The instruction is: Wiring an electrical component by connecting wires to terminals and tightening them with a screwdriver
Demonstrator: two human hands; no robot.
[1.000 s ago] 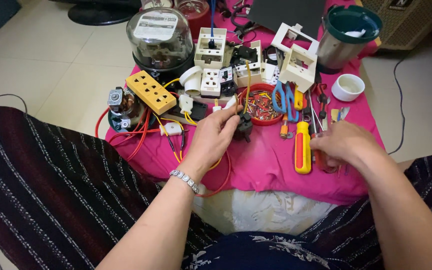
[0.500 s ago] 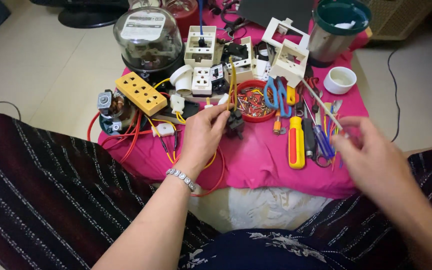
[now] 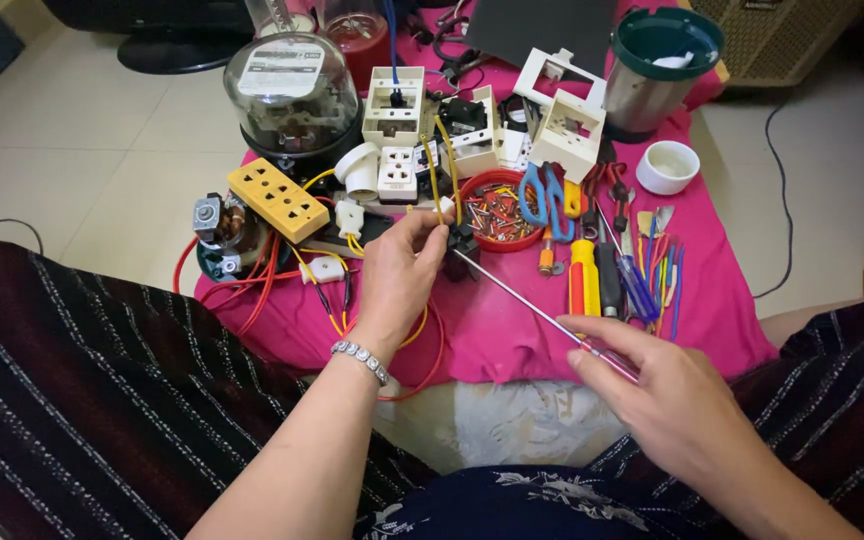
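Now raised, the right hand [image 3: 672, 400] is pinching a thin, stiff screwdriver [image 3: 542, 315] by its handle, tip entering the small, light black part [image 3: 462, 245] the left hand [image 3: 402, 275] is gripping at eleven o'clock.

A small black plastic electrical part [image 3: 462, 246] sits pinched at the fingertips of the left hand [image 3: 399, 280], raised a little over the pink cloth [image 3: 512, 330] near the middle of its spread, just in front of the red bowl of screws. Two yellow wires [image 3: 436, 170] rise from its top, running upright and slightly bowed. A long thin screwdriver with a bare metal shaft [image 3: 522, 300] lies slanted, its tip at the black part's lower right side, its clear reddish handle [image 3: 612, 358] gripped in the right hand [image 3: 672, 400] near the cloth's front edge.
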